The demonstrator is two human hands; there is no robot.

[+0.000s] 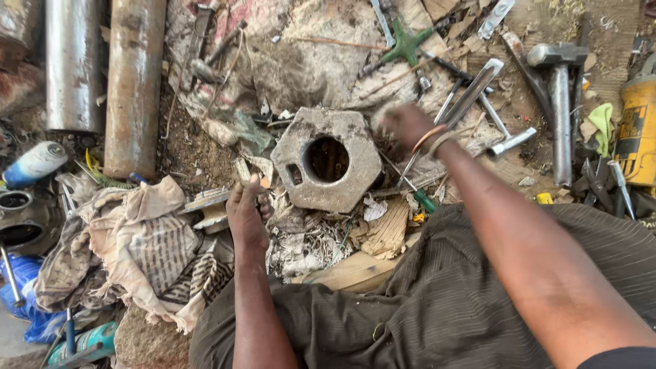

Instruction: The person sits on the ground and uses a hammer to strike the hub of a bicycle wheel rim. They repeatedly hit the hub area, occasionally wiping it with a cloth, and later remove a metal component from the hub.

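A grey hexagonal metal block point(301, 181) with a round centre hole lies on the littered ground in front of me. My right hand point(403, 126) is motion-blurred at the block's upper right edge, with bands on the wrist; whether it grips anything is unclear. Just beyond it rests a silver wrench point(471, 92). A green-handled screwdriver point(424, 200) lies below that wrist. My left hand point(246, 212) rests at the block's lower left with fingers curled in, beside flat metal pieces point(208, 205).
Two large metal cylinders point(133, 82) lie at the top left and a spray can point(34, 162) at the left. Dirty rags point(143, 246) are heaped at the lower left. A hammer point(560, 102), a yellow power tool point(635, 133) and several hand tools sit on the right.
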